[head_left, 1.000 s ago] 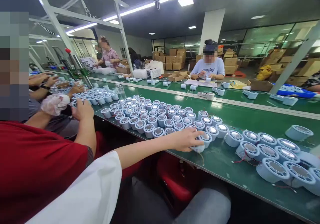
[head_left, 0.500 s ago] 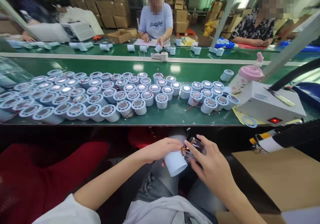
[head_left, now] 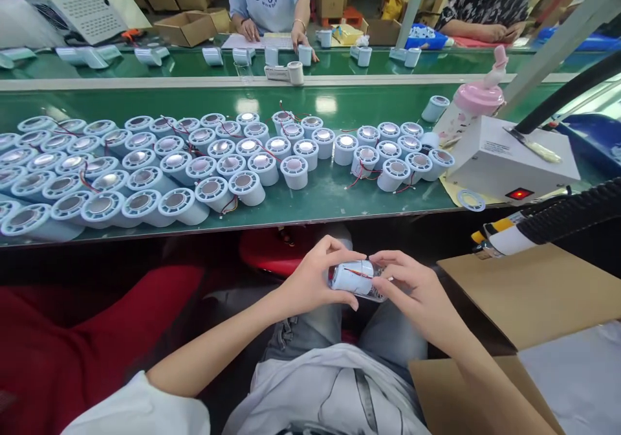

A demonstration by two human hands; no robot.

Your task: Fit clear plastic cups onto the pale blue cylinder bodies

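Above my lap, a light-blue plastic cylinder [head_left: 350,281] lies sideways between my hands, with thin red, yellow and dark wires along its side. My left hand [head_left: 315,276] grips its left end, thumb below and fingers above. A clear plastic part [head_left: 376,296] shows at the right end and under edge; I cannot tell how far it encloses the cylinder. The fingers of my right hand [head_left: 412,285] pinch around that right end, close to the wires, and partly hide it.
On the green bench [head_left: 310,205] stand many light-blue cylinders [head_left: 294,171] with round metal centres, some trailing red wires. A grey box with a red lit switch [head_left: 519,193] and a pink-lidded cup [head_left: 478,98] are at right. Cardboard [head_left: 528,292] lies lower right. A co-worker's hand [head_left: 303,37] works opposite.
The blue cylinder has turned from tilted, open end down, to nearly level. The clear part, earlier beside it in my right hand, now meets it. The view has tilted down and shifted.
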